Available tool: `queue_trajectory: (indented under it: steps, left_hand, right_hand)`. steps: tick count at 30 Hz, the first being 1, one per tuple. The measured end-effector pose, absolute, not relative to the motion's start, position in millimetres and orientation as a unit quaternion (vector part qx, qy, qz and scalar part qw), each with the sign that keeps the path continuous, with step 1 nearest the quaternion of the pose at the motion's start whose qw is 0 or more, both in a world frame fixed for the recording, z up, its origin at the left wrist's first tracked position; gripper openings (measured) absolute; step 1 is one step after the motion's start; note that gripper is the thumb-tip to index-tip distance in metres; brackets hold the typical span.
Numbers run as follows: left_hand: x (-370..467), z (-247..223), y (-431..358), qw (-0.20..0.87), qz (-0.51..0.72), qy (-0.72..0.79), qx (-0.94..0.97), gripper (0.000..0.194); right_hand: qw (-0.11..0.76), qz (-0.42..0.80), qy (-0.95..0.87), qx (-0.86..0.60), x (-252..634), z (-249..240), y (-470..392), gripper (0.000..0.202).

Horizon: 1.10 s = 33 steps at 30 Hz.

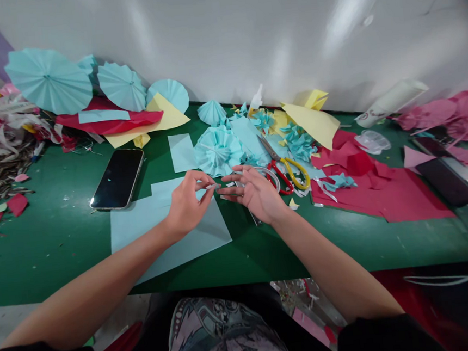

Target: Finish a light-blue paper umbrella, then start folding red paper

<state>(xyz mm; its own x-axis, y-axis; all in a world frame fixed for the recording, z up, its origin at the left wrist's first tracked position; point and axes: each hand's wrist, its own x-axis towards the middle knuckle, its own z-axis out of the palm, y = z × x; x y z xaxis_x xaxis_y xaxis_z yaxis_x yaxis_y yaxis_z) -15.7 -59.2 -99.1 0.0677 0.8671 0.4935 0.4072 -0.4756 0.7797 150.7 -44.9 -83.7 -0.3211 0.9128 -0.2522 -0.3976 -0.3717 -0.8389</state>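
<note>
One tiny pale sliver (212, 186), material unclear, sits pinched in our left grip (188, 204), likely for control. Our right grip (261, 197) hangs open alongside.

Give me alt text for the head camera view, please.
Two bare hands work above a green table: the left hand pinches a tiny pale piece, and the right hand is open beside it. Around them lie light blue paper, a smartphone, scissors and red paper, with pleated blue paper rosettes behind.
</note>
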Motion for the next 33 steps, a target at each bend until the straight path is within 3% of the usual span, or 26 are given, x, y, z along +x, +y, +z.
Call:
queue_trajectory:
  steps: [8,15,19,23,29,33]
  left_hand:
    - [-20,-111,-51,0.034,0.496,0.381,0.78,0.02]
    - [-27,-100,-47,-0.131,0.416,0.227,0.871,0.02]
    - [-29,-93,-47,-0.172,0.384,0.175,0.89,0.015]
    - [-28,-98,-48,-0.077,0.396,0.191,0.895,0.017]
    - [-23,-99,-51,0.241,0.528,0.402,0.708,0.03]
    - [-22,-92,-47,0.41,0.539,0.457,0.576,0.038]
  right_hand:
    - [0.432,0.771,-0.28,-0.374,154,-78,-43,0.015]
    - [0.387,0.833,-0.198,-0.343,166,-74,-36,0.026]
    - [0.382,0.849,-0.178,-0.32,171,-72,-33,0.032]
    - [0.387,0.853,-0.19,-0.294,173,-72,-34,0.036]
    - [0.393,0.859,-0.187,-0.271,172,-70,-36,0.036]
    - [0.387,0.869,-0.166,-0.258,170,-69,-37,0.034]
